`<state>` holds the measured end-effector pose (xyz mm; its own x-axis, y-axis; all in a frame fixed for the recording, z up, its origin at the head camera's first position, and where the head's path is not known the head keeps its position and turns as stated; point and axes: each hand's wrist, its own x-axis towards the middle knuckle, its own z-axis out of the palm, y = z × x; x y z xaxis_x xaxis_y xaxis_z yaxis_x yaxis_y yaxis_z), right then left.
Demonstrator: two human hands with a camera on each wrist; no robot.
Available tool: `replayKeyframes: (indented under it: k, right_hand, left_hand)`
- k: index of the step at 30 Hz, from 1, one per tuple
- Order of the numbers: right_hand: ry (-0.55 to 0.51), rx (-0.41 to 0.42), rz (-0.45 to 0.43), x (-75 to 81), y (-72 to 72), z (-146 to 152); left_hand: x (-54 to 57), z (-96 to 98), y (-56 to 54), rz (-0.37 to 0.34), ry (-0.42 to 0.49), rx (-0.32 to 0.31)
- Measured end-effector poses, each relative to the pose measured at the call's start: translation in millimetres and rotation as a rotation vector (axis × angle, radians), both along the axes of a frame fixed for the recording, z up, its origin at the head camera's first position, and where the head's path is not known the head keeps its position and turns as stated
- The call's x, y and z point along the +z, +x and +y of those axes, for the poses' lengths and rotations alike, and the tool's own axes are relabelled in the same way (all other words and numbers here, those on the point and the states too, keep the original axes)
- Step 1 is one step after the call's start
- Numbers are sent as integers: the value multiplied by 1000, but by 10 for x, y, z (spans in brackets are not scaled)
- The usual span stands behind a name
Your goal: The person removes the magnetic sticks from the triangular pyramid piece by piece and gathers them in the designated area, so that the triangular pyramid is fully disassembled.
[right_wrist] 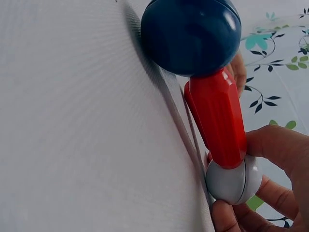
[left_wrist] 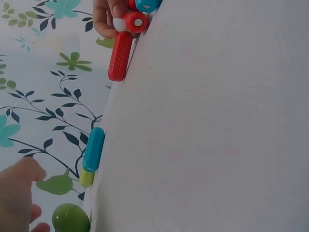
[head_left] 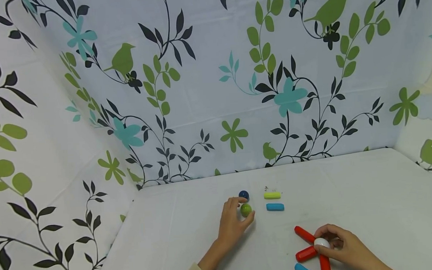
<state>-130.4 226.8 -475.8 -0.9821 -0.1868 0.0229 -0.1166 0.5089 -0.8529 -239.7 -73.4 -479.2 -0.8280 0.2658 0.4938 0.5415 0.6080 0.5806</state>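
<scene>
One right hand — curled, pinching white ball.

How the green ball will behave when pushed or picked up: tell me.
The green ball will probably roll easily, being round on a table that looks flat. Its shiny highlights suggest a smooth, perhaps slippery skin. It is likely stiff, as its outline shows no dents; its weight can't be judged.

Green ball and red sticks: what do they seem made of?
Green ball: probably glossy plastic, judging by its smooth surface and highlight; painted metal possible. Red sticks: likely molded plastic with a slight sheen, judging by even color and grooved sides.
</scene>
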Motion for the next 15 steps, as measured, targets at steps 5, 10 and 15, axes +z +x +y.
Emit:
replayKeyframes:
  k: [5,10,15]
  right_hand:
    - [-20,21,24,-17,8,7]
    - [-51,45,2,-37,-3,-3]
    - [-96,54,-76,-41,-9,-38]
  left_hand:
    - [16,54,20,61,109,-196]
    - [33,123,91,14,117,-399]
    - [71,221,161,-117,75,-527]
